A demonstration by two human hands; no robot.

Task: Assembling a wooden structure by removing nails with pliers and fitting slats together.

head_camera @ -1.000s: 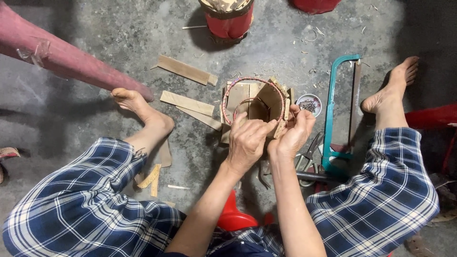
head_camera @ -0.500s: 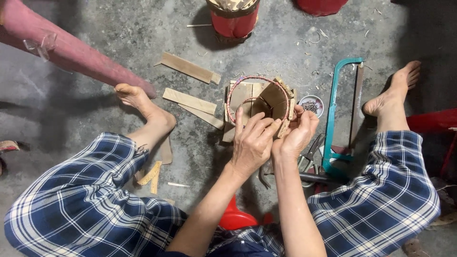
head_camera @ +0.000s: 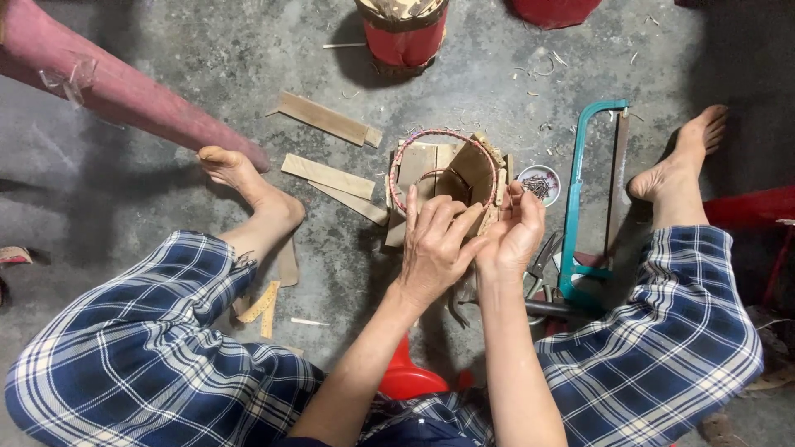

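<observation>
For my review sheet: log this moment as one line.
left hand: on wooden stave ring | right hand: at its edge | hacksaw: floor, right

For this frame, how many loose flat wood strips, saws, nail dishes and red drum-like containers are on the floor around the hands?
Loose flat wood strips: 3
Hacksaws, teal frame: 1
Small round dishes of nails: 1
Red drum-like containers, at the top edge: 2
Total: 7
</observation>
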